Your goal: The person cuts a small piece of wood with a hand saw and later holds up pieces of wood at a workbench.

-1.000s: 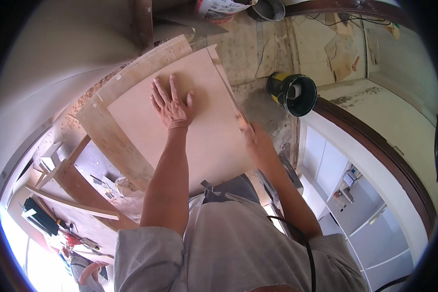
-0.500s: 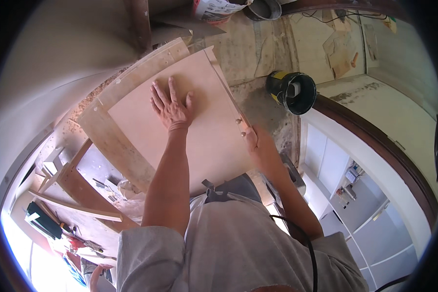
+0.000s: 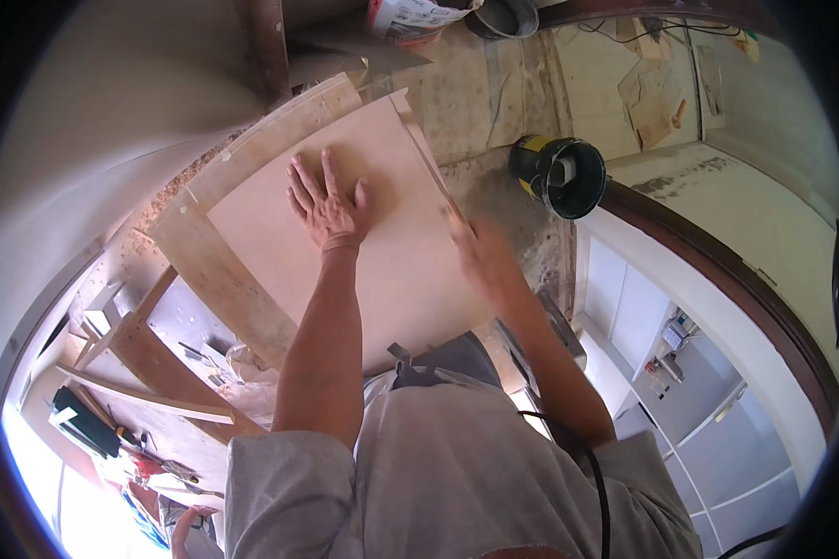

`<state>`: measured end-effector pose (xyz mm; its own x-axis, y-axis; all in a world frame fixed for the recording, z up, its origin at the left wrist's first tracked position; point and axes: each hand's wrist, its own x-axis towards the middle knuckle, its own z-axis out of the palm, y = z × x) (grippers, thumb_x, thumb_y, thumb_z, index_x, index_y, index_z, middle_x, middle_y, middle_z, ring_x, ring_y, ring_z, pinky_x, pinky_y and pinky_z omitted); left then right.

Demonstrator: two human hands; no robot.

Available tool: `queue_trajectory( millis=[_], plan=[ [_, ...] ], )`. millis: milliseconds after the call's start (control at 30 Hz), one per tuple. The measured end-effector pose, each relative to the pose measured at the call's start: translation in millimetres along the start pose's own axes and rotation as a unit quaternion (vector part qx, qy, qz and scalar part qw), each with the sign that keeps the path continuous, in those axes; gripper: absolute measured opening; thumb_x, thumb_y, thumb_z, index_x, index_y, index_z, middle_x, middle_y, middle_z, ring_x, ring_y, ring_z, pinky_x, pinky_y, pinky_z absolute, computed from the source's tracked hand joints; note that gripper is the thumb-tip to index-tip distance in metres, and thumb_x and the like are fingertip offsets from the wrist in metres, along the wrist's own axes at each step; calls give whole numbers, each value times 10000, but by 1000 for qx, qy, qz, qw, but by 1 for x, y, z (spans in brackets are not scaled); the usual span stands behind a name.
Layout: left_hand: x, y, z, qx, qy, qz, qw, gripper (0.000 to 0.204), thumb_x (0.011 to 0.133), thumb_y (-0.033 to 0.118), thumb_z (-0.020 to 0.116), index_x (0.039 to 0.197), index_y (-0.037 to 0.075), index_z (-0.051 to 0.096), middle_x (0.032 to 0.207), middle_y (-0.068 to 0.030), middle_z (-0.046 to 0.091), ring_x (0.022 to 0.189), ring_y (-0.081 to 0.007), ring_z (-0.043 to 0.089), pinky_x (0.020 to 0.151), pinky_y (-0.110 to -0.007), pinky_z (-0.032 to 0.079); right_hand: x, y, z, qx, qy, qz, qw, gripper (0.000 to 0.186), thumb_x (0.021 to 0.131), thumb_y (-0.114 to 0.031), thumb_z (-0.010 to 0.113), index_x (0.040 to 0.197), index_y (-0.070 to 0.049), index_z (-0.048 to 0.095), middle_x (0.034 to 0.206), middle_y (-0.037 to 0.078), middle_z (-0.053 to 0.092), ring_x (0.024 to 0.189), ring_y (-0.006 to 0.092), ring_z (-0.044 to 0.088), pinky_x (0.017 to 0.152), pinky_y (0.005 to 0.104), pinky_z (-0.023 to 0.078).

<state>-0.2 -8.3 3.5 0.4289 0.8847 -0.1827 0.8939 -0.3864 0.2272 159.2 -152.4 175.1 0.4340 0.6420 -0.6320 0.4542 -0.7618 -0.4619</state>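
A pale, flat wooden panel [image 3: 382,186] lies at an angle across a wooden bench [image 3: 242,284]. My left hand [image 3: 329,205] rests flat on its upper middle with the fingers spread. At the panel's right edge, my right hand [image 3: 480,256] is closed and smeared by motion. It grips a slim brownish wooden tool [image 3: 452,211] held along that edge. Most of this tool is hidden by my fingers and blur, so its exact kind is unclear.
A dark bucket [image 3: 583,182] with a pale object in it stands right of the panel. Farther off are a bag [image 3: 415,20] and a basin [image 3: 503,17]. Tools and boards lie at lower left, beside another person's hand [image 3: 191,517]. Grey shelving [image 3: 718,391] is at lower right.
My right hand has slid away from me along the panel's right edge with the tool. Two round studs seen earlier are now covered. My left hand and the panel have stayed put.
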Motion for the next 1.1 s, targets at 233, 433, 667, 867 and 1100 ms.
queue_trajectory(
  millis=[233, 433, 667, 867, 1100],
  plan=[
    [4, 19, 0, -20, 30, 28, 999, 810, 939, 639, 507, 1615, 280, 243, 1675, -195, 143, 1539, -393, 147, 1207, -566, 169, 101, 20, 20, -99, 185, -243, 947, 176, 934, -106, 534, 1065, -6, 594, 895, 240, 630, 758, 409, 666, 668, 452, 559],
    [5, 10, 0, 7, 5, 10, 1000, 822, 934, 631, 497, 1621, 270, 225, 1684, -199, 101, 1556, -373, 98, 1239, -528, 108, 112, -29, 1, -24, 107, -126, 986, 212, 979, -156, 505, 1082, 1, 603, 820, 251, 632, 738, 426, 656, 636, 480, 539],
    [1, 0, 1, -7, 9, 6, 1000, 823, 936, 625, 504, 1624, 282, 211, 1686, -199, 84, 1557, -371, 89, 1237, -536, 97, -18, 20, 14, 102, 42, 83, 990, 313, 1019, -296, 499, 1135, -10, 551, 929, 301, 630, 828, 533, 613, 765, 596, 477],
    [10, 21, -2, -18, 6, 19, 1000, 821, 936, 619, 507, 1623, 279, 214, 1683, -210, 87, 1553, -382, 96, 1234, -539, 103, 138, 4, 21, -80, 191, -222, 953, 239, 974, -123, 501, 1185, -24, 555, 984, 264, 628, 794, 443, 664, 643, 509, 550],
    [-2, 4, -1, -4, -14, 7, 1000, 813, 946, 615, 503, 1624, 277, 209, 1682, -210, 90, 1551, -384, 102, 1232, -537, 114, 38, 0, 12, 74, 87, 3, 993, 229, 1018, -230, 519, 1084, -16, 567, 912, 319, 613, 779, 491, 629, 639, 542, 499]
  ],
)
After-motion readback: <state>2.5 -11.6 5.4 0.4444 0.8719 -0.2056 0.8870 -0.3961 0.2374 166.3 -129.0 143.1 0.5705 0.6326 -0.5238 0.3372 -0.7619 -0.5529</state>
